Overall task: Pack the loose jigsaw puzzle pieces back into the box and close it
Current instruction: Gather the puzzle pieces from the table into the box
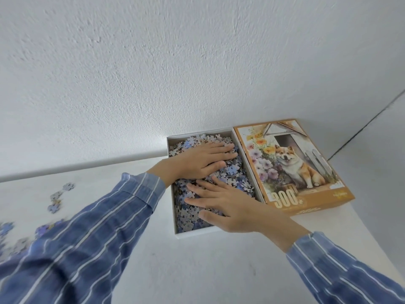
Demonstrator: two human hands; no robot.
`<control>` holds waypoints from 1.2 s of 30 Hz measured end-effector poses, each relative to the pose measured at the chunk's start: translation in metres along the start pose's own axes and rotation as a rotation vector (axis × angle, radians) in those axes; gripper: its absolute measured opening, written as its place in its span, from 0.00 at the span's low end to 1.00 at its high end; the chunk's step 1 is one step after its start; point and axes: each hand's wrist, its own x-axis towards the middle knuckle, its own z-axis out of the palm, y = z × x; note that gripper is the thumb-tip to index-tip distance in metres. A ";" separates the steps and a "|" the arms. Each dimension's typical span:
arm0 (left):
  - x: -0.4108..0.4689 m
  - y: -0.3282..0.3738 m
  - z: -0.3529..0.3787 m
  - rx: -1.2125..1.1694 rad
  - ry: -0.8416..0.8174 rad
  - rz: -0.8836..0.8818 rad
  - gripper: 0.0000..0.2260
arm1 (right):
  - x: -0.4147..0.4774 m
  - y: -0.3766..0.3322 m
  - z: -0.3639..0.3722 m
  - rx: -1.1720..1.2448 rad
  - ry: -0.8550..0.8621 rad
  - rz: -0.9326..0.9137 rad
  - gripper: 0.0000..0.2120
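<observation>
The white puzzle box [173, 207] lies open on the table against the wall, heaped with blue and grey jigsaw pieces [238, 174]. My left hand [201, 160] lies flat on the pile in the far half of the box, fingers spread. My right hand [230, 207] lies flat on the pile in the near half, fingers pointing left. Neither hand grips anything. The orange lid [293, 163], printed with a dog and flowers, lies face up right beside the box on its right. Several loose pieces [55, 199] remain on the table at the far left, some blurred.
The white table [197, 266] meets a white textured wall [175, 62] just behind the box. The table's right edge [372, 244] runs close past the lid. Both forearms wear blue striped sleeves.
</observation>
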 end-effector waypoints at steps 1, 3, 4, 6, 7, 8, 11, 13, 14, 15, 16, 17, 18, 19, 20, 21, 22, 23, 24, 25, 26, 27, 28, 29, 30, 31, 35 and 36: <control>0.000 0.000 -0.001 0.042 -0.019 0.004 0.23 | 0.002 0.000 0.000 0.000 0.012 -0.012 0.22; -0.003 -0.001 -0.003 0.093 -0.034 -0.029 0.24 | 0.000 -0.001 -0.003 0.028 0.074 -0.035 0.21; -0.006 -0.003 -0.005 0.087 -0.019 -0.054 0.24 | -0.003 -0.001 -0.006 0.049 0.131 -0.045 0.20; -0.014 -0.006 -0.009 0.051 0.026 -0.082 0.24 | -0.012 0.002 -0.009 0.060 0.262 -0.055 0.19; -0.019 -0.009 -0.010 0.041 0.041 -0.075 0.24 | -0.018 0.006 -0.009 0.057 0.318 -0.057 0.19; -0.024 -0.011 -0.010 0.036 0.044 -0.059 0.24 | -0.023 0.011 -0.009 0.049 0.359 -0.062 0.19; -0.031 -0.013 -0.005 0.039 0.010 -0.031 0.25 | -0.029 0.026 -0.003 0.012 0.353 -0.057 0.17; -0.029 -0.012 -0.003 0.085 -0.024 -0.076 0.24 | -0.024 0.032 -0.001 -0.001 0.351 -0.041 0.15; -0.026 -0.011 -0.002 0.105 -0.045 -0.115 0.24 | -0.020 0.034 -0.001 -0.021 0.364 -0.036 0.15; -0.023 -0.009 -0.002 0.117 -0.064 -0.145 0.24 | -0.016 0.035 -0.001 -0.043 0.378 -0.033 0.14; -0.021 -0.007 -0.003 0.115 -0.073 -0.157 0.24 | -0.012 0.034 -0.001 -0.061 0.393 -0.033 0.14; -0.019 -0.005 -0.005 0.103 -0.063 -0.150 0.24 | -0.010 0.034 -0.001 -0.075 0.410 -0.034 0.14; -0.018 -0.003 -0.006 0.081 -0.032 -0.134 0.24 | -0.009 0.033 -0.001 -0.085 0.435 -0.035 0.15; -0.017 -0.002 -0.007 0.055 0.012 -0.128 0.25 | -0.009 0.032 -0.001 -0.086 0.465 -0.025 0.15; -0.018 -0.001 -0.007 0.035 0.056 -0.145 0.25 | -0.010 0.031 -0.001 -0.084 0.498 0.004 0.14; -0.019 0.000 -0.007 0.027 0.087 -0.182 0.26 | -0.012 0.030 0.000 -0.083 0.530 0.051 0.14; -0.021 0.000 -0.005 0.032 0.094 -0.228 0.27 | -0.014 0.029 0.001 -0.081 0.547 0.114 0.15; -0.024 0.001 -0.004 0.046 0.080 -0.275 0.29 | -0.016 0.028 0.003 -0.076 0.538 0.184 0.18; -0.026 0.003 -0.003 0.056 0.053 -0.316 0.30 | -0.018 0.025 0.005 -0.072 0.508 0.243 0.21; -0.027 0.005 -0.002 0.061 0.024 -0.343 0.31 | -0.019 0.023 0.007 -0.073 0.474 0.280 0.24; -0.029 0.007 -0.003 0.060 0.001 -0.360 0.30 | -0.021 0.021 0.009 -0.072 0.449 0.298 0.26; -0.030 0.009 -0.005 0.062 -0.015 -0.371 0.29 | -0.022 0.019 0.009 -0.061 0.432 0.309 0.26; -0.031 0.011 -0.006 0.073 -0.023 -0.382 0.28 | -0.023 0.016 0.007 -0.047 0.426 0.318 0.25; -0.034 0.013 -0.007 0.094 -0.022 -0.398 0.26 | -0.024 0.014 0.005 -0.034 0.436 0.324 0.25; -0.037 0.014 -0.006 0.117 -0.011 -0.414 0.26 | -0.026 0.013 0.003 -0.031 0.454 0.325 0.23; -0.041 0.016 -0.006 0.133 0.016 -0.419 0.26 | -0.027 0.011 0.002 -0.034 0.466 0.318 0.22; -0.059 0.028 -0.006 0.015 0.049 -0.266 0.29 | -0.031 0.018 0.004 -0.025 0.388 0.252 0.15; -0.064 0.032 -0.005 -0.018 0.002 -0.241 0.30 | -0.030 0.021 0.004 -0.028 0.362 0.260 0.15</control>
